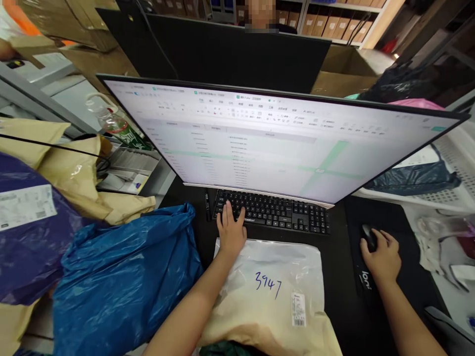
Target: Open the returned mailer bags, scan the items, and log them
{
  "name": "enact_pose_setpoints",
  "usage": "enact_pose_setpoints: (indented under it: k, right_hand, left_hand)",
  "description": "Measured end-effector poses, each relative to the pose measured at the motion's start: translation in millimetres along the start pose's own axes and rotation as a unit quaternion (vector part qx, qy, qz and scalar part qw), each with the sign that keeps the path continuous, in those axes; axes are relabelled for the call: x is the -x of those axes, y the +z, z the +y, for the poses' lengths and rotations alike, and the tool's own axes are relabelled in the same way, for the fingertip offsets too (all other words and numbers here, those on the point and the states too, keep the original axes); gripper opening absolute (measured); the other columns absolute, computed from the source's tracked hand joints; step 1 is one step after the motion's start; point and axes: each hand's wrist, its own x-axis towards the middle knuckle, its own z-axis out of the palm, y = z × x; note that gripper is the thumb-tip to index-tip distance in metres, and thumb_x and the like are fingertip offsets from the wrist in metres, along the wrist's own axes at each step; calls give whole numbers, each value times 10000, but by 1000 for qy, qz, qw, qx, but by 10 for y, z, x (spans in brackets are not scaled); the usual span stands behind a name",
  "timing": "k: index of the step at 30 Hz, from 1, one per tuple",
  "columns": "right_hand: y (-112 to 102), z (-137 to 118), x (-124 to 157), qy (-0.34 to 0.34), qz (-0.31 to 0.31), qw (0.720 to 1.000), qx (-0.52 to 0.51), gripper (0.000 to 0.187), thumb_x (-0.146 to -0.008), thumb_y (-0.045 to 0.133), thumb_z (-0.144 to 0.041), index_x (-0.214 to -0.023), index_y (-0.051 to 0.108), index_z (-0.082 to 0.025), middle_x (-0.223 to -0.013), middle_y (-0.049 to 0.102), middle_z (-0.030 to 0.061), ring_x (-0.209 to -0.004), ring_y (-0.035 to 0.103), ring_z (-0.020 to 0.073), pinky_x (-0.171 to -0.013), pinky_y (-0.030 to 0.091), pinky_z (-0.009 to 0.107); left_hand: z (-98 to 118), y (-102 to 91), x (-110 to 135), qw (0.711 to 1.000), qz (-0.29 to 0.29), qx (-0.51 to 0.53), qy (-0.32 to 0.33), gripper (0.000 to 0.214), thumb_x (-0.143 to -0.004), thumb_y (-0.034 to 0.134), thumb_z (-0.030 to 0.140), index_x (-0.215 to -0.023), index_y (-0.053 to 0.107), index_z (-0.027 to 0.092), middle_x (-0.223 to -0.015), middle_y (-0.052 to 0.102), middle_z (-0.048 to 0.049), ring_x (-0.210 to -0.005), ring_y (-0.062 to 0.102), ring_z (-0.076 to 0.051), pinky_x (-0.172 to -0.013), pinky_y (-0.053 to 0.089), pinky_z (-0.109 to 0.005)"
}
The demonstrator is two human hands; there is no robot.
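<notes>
My left hand (pixel 232 230) rests with fingers spread on the left end of a black keyboard (pixel 274 210). Off to the right, my right hand (pixel 384 254) is curved over a black computer mouse (pixel 369 238) on a dark mouse pad (pixel 404 247). Below the keyboard lies a pale plastic mailing bag (pixel 270 291), marked "3947" in blue pen, with a small barcode label (pixel 298 310). Behind the keyboard a wide monitor (pixel 241 143) displays a spreadsheet with a green row and column highlight crossing at one cell.
Blue (pixel 126 282) and purple parcels (pixel 29 247) crowd the left side, near a green-labelled bottle (pixel 118 123). A white basket (pixel 460 148) holding a dark parcel (pixel 415 173) stands at right. Behind the monitor are an open cardboard box (pixel 345 69) and a person (pixel 261 15).
</notes>
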Motion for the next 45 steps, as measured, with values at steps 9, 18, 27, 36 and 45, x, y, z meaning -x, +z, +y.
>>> enact_pose_setpoints:
  k: [9,18,27,36,45]
  right_hand:
    - [72,81,-5,-29,-4,999,-32,524,-838,581,-489,-1287,641,-227,-1376,545,158,-1247,567,374,-947,534,530]
    - [46,153,-68,-34,-50,998,-13,592,-814,605,-358,-1363,527,-155,-1425,435,192,-1307,501,309,-1096,437,502]
    - [36,175,-55,-41,-49,998,-1,637,-810,613,-339,-1393,434,-155,-1434,387,200,-1351,445,337,-1106,419,513]
    - [85,240,-50,-46,-55,997,-8,638,-847,563,-340,-1424,350,-173,-1444,340,209,-1385,405,349,-1128,383,555]
    - [84,246,-59,-50,-27,998,-32,618,-839,571,-352,-1399,391,-162,-1419,392,213,-1367,435,348,-1098,417,543]
  left_hand:
    - [-9,45,-4,1000,0,13,-7,653,-826,632,137,-1469,545,216,-1691,185,-208,-1529,293,-402,-1225,228,-647]
    - [82,90,63,994,-52,95,-33,734,-829,611,148,-1535,428,222,-1736,3,-85,-1580,83,-366,-1281,26,-605]
    - [122,80,61,987,-78,131,-47,701,-826,598,125,-1501,411,119,-1730,9,-93,-1576,10,-332,-1267,-57,-621]
    - [136,135,65,988,-70,129,-45,697,-843,648,167,-1490,401,86,-1727,66,-76,-1560,64,-341,-1258,-49,-648]
    - [132,173,64,987,-41,149,-42,722,-795,630,162,-1492,443,141,-1710,174,-96,-1562,130,-348,-1263,-22,-644]
